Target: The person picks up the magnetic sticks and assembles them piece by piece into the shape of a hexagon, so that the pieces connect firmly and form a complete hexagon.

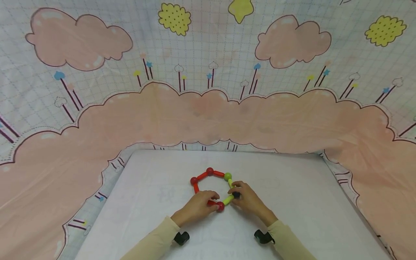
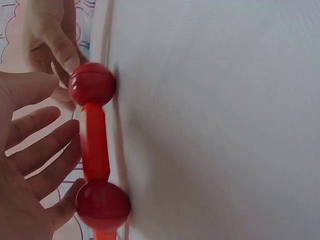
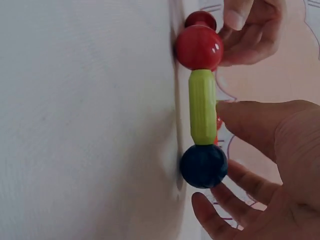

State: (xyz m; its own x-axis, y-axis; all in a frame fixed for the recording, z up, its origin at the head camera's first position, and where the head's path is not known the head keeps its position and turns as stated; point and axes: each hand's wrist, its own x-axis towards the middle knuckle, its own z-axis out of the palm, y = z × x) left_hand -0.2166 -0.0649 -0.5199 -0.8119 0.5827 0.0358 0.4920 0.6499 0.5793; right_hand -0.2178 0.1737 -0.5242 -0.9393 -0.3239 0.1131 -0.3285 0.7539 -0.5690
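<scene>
A ring of balls and short sticks lies flat on the white tabletop. In the head view, red balls [image 1: 209, 171] and red sticks [image 1: 202, 176] make its left side, with a green ball [image 1: 228, 176], lime sticks [image 1: 228, 199] and a dark blue ball [image 3: 203, 166] on the right. My left hand [image 1: 199, 205] rests at the lower left with fingers loosely spread, touching a red stick [image 2: 94, 142] between two red balls [image 2: 102, 206]. My right hand [image 1: 248, 199] lies against the right corner, its thumb at a lime stick [image 3: 202, 107] and its relaxed fingers beside the blue ball.
The white tabletop [image 1: 292, 180] surrounds the ring. A patterned cloth [image 1: 208, 115] with pink clouds hangs behind the table and along both its sides. A dark wrist camera [image 1: 181, 238] sits at the left wrist, another [image 1: 263, 237] at the right.
</scene>
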